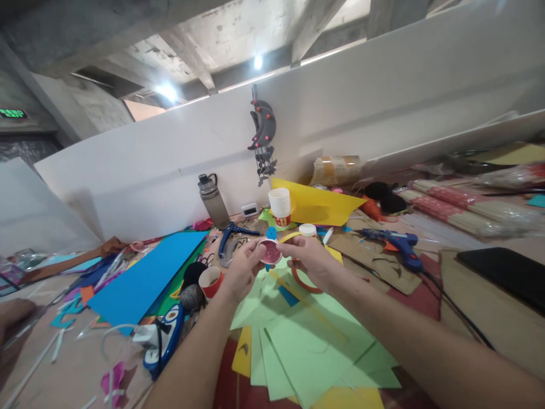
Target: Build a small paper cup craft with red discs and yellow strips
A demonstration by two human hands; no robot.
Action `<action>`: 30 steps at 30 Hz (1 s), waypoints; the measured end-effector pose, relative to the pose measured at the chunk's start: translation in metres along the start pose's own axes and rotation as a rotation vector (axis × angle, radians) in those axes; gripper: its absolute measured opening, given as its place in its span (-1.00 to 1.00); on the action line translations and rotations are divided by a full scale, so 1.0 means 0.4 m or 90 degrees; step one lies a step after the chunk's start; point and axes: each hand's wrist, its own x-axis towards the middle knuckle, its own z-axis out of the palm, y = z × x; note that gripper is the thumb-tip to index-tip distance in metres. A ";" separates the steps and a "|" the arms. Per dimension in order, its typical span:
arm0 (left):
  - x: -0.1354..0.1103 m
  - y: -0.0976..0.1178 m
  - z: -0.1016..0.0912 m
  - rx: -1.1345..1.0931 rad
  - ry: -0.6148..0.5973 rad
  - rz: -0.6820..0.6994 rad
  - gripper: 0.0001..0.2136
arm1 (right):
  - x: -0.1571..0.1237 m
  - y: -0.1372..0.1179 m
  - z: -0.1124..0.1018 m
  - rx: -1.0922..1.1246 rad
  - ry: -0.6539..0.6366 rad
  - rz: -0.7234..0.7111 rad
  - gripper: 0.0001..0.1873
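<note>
Over the green sheets (310, 358), my left hand (246, 266) pinches a small round disc (271, 251), pinkish with a white rim. Blue pieces (271, 233) stick out above and below the disc. My right hand (310, 258) is closed on a thin yellow strip (292, 236), its fingertips at the disc's right edge. Whether the strip touches the disc, I cannot tell. A red ring (307, 282) shows partly beneath my right hand. Left of my left wrist stands a red and white paper cup (210, 281).
Blue card (149, 284) and a power strip (164, 341) lie to the left. Behind are a bottle (213, 201), stacked paper cups (280, 205) and yellow card (317, 201). A corded glue gun (398, 243) lies right. Another person's hand (16, 318) shows at the left edge.
</note>
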 end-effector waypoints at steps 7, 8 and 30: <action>-0.005 0.003 0.007 0.019 0.042 -0.024 -0.71 | -0.002 0.007 0.011 -0.040 -0.034 -0.040 -0.78; -0.005 0.006 0.009 0.013 0.053 -0.025 -0.71 | -0.003 0.007 0.012 -0.033 -0.034 -0.046 -0.77; -0.007 0.011 0.014 0.038 0.113 -0.024 -0.76 | -0.008 0.009 0.024 -0.012 -0.043 -0.082 -0.71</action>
